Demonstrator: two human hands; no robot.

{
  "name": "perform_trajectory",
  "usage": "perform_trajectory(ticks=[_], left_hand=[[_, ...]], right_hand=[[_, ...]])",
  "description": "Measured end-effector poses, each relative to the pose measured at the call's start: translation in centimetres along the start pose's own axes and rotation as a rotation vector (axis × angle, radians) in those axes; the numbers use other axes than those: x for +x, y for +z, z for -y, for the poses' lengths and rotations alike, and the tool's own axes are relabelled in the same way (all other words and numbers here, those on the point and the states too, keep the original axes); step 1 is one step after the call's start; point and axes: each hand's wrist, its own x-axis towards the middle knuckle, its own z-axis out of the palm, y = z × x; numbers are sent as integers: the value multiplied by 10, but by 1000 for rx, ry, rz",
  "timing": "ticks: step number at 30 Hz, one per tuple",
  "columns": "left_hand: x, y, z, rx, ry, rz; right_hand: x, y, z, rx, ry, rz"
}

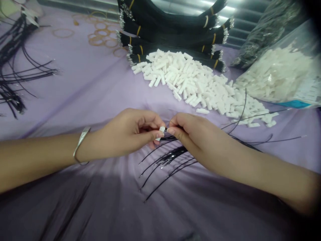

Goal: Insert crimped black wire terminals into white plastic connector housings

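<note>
Between thumb and fingers, my left hand (pixel 132 132) pinches a small white connector housing (pixel 160 133), held tilted. My right hand (pixel 192 134) is closed in a pinch on a thin black wire (pixel 166 129), whose end meets the housing; whether it sits inside I cannot tell. Beneath my right hand lie several loose black wires (pixel 173 155) with small metal tips, fanned toward the lower left. Just beyond both hands spreads a large pile of white connector housings (pixel 193 80).
Black wire bundles (pixel 170 30) tied with yellow rubber bands lie behind the pile. A clear plastic bag (pixel 281 73) of white housings stands at the right. More black wires (pixel 17 67) lie at the left, and loose rubber bands (pixel 99 35) at the back. Purple cloth (pixel 82 83) covers the table.
</note>
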Motion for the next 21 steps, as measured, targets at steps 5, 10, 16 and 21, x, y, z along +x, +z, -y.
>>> perform_trajectory(ticks=[5,10,16,21], left_hand=[[1,-1,-1,-11,-6,42],[0,-1,-1,-9,-24,42],[-3,-1,-2,12,-27,39],[-1,0,-2,12,-37,27]], right_hand=[[-1,0,-1,18,-9,41],[-3,-5,-3,15,-16,59],[-3,-9,-8,97,-64,105],[-2,-9,-9,111,-63,93]])
